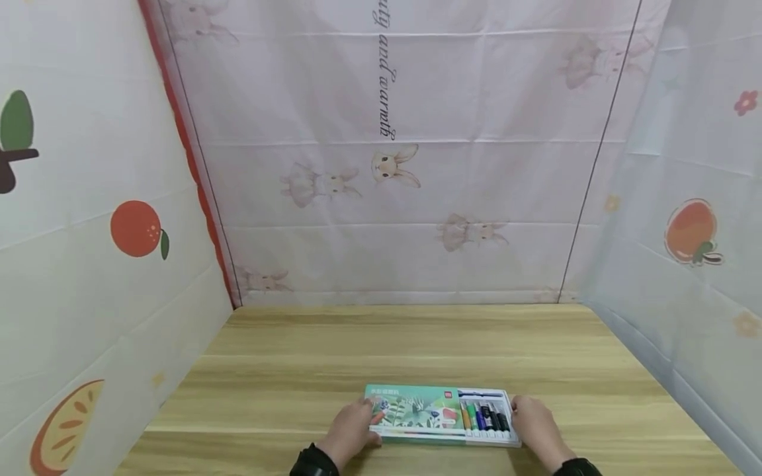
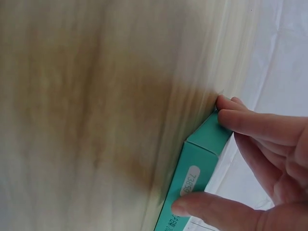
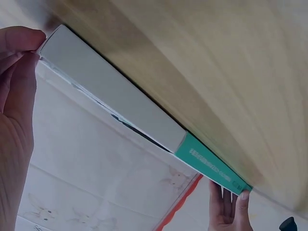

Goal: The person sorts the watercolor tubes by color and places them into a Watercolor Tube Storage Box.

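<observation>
A flat green paint box sleeve point(image 1: 417, 404) with leaf and flower pictures lies on the table. A white tray point(image 1: 493, 442) sticks out of its right end, showing a row of colored paint tubes point(image 1: 481, 418) and a dark slim item along the back. My left hand point(image 1: 350, 426) grips the sleeve's left end; in the left wrist view, the thumb presses its green side point(image 2: 207, 166) and the fingers reach the far corner. At the other end, my right hand point(image 1: 538, 426) pinches the tray's outer edge, with thumb and fingertips at the white corner point(image 3: 57, 43).
The wooden table point(image 1: 286, 344) stretches behind and to both sides of the box. A rabbit-print cloth point(image 1: 381, 251) hangs at the back, with fruit-print cloths on the left point(image 1: 77, 284) and right point(image 1: 649, 284).
</observation>
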Action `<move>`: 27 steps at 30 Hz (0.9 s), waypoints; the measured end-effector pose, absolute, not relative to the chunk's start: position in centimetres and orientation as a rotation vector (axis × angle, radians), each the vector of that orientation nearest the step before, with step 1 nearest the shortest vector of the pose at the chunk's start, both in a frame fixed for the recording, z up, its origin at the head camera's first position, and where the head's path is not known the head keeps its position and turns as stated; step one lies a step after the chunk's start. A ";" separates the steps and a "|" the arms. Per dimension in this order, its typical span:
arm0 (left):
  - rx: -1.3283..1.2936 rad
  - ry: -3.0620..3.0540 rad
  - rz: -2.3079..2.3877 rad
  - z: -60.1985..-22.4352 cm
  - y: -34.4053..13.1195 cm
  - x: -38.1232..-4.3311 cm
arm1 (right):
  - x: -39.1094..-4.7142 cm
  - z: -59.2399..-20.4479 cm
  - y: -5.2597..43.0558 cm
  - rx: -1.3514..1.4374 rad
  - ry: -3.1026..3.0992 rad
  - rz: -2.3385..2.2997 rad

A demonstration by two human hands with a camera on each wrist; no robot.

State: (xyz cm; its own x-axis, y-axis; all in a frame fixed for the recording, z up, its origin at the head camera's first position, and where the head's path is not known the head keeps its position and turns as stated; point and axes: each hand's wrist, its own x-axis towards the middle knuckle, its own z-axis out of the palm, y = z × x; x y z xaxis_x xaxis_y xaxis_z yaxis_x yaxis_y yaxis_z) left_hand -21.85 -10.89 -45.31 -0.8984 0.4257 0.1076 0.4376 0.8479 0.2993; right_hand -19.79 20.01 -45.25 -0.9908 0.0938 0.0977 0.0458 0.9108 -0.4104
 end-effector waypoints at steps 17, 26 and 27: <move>-0.688 -2.984 -0.473 -45.3 -10.8 -21.9 | -20.3 -45.7 18.1 -0.079 -2.966 0.654; -0.679 -2.986 -0.474 -46.0 -10.6 -22.3 | -20.8 -46.2 16.9 -0.111 -2.993 0.745; -0.680 -2.984 -0.472 -46.1 -10.6 -22.3 | -20.9 -46.2 16.8 -0.111 -2.994 0.747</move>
